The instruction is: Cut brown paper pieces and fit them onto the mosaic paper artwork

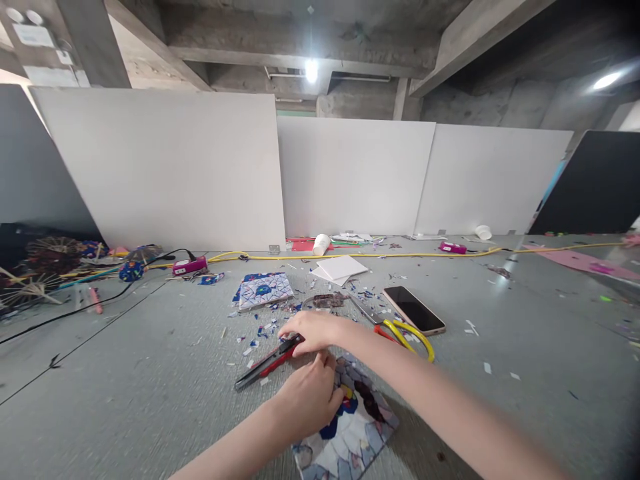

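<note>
A square panel covered in white, grey and blue mosaic-like pieces lies in front of me, with yellow, red and dark patches near its top. My left hand is closed over the panel's upper left edge, its thumb resting on the surface. My right hand crosses above the left one. Its fingers are bent around the near end of a long black-and-red tool, which lies slanted on the table; its exact kind is unclear. Part of the panel is covered by my hands and forearm.
A similar blue-and-white panel lies farther back amid scraps. White cards, yellow-and-red-handled scissors and a phone lie to the right. A yellow cable, magenta power strips and a paper cup line the white partition.
</note>
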{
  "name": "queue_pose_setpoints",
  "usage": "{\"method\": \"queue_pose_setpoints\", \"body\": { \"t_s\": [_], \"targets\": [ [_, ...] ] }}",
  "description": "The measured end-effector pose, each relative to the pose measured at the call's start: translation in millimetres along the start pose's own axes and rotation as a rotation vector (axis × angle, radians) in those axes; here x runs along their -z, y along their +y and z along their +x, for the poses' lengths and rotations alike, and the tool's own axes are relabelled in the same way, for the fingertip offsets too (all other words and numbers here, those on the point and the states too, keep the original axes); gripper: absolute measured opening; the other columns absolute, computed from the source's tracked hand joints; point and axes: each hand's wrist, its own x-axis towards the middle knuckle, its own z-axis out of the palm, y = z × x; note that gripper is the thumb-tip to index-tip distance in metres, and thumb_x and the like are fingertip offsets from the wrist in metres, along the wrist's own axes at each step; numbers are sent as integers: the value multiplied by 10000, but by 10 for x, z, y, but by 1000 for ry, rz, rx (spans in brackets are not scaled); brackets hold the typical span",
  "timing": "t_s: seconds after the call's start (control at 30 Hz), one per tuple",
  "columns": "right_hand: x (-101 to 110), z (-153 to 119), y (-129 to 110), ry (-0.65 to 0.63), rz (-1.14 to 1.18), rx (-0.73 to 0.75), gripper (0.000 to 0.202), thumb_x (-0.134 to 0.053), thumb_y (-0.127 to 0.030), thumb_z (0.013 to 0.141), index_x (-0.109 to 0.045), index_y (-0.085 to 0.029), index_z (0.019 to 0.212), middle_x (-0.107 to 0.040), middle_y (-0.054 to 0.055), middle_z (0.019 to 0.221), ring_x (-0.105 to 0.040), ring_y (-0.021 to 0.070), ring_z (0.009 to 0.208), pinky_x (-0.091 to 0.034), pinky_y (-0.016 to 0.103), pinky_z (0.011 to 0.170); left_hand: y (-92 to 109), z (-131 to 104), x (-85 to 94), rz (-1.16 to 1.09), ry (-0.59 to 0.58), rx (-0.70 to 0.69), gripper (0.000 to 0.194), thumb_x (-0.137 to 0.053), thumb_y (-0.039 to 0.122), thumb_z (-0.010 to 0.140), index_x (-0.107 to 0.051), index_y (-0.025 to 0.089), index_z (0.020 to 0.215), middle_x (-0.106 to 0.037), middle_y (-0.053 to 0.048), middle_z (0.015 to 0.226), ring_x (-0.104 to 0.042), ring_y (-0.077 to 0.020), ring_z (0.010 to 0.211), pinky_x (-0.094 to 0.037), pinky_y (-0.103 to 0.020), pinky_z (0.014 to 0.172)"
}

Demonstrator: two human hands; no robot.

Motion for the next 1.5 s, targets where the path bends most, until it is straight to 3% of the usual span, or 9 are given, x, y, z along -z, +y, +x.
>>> {"method": "queue_pose_setpoints", "body": {
  "t_s": [0.1, 0.27, 0.37, 0.43, 0.5, 0.63, 0.8, 1.17, 1.5],
  "targets": [
    [-44, 175, -34, -83, 50, 17, 403, -689, -221, 626, -581, -186, 1012, -638, 42, 971, -592, 185, 811, -435, 233, 629, -18, 2, 0, 108, -16, -1, 414, -422, 325, 770, -535, 103, 1101, -538, -209, 1120, -496, -351, 1043, -398, -442, 851],
    [4, 70, -80, 81, 60, -64, 231, -652, -173, 646, -587, -124, 862, -588, 101, 940, -578, 203, 790, -438, 264, 636, -144, 52, 9, 16, -9, -63, 470, -451, 331, 777, -463, 109, 1192, -511, -185, 1185, -486, -335, 1077, -387, -415, 890],
    [140, -220, 14, 305, 118, -212, 167, -493, -219, 785, -533, -111, 906, -549, 130, 969, -573, 178, 746, -439, 279, 632, -281, 118, 9, 47, -2, -96, 454, -407, 341, 813, -432, 119, 1208, -495, -173, 1181, -504, -302, 1053, -405, -408, 875],
    [199, -472, 106, 419, 206, -327, 196, -414, -236, 828, -484, -108, 958, -574, 71, 789, -568, 150, 633, -436, 262, 574, -351, 161, 11, 83, 96, -159, 435, -412, 324, 825, -396, 160, 1227, -481, -136, 1188, -475, -266, 1080, -386, -400, 908],
    [186, -742, 183, 514, 582, -448, 215, -422, -262, 821, -456, -136, 992, -538, -14, 605, -536, 128, 530, -420, 232, 508, -374, 188, 17, 118, 203, -246, 398, -417, 286, 833, -389, 192, 1219, -471, -113, 1189, -442, -248, 1101, -374, -405, 923],
    [-52, -1227, 226, 529, 1074, -447, 174, -423, -223, 784, -505, -168, 927, -559, -1, 699, -547, 127, 647, -435, 226, 571, -299, 173, -5, 130, 245, -345, 315, -401, 233, 841, -431, 207, 1153, -475, -102, 1152, -465, -228, 1044, -409, -392, 884],
    [-397, -1545, 156, 563, 1278, -475, 166, -445, -273, 790, -498, -204, 932, -570, 32, 911, -552, 135, 734, -444, 244, 623, -242, 131, -157, 119, 257, -272, 321, -427, 233, 818, -440, 178, 1134, -468, -116, 1158, -441, -250, 1066, -400, -410, 896],
    [-544, -1440, 26, 624, 1538, -516, 253, -544, -413, 756, -420, -200, 809, -477, -61, 662, -401, 42, 470, -317, 179, 471, -230, 122, -198, 61, 211, -256, 268, -408, 238, 836, -473, 176, 1088, -486, -95, 1146, -434, -221, 1092, -371, -373, 948],
    [-560, -1434, -44, 707, 1482, -565, 319, -542, -467, 752, -397, -186, 705, -468, -76, 556, -325, 17, 374, -227, 165, 385, -252, 133, -202, 89, 255, -304, 238, -423, 231, 828, -499, 181, 1048, -513, -95, 1117, -461, -227, 1065, -407, -398, 911]
  ]
}}
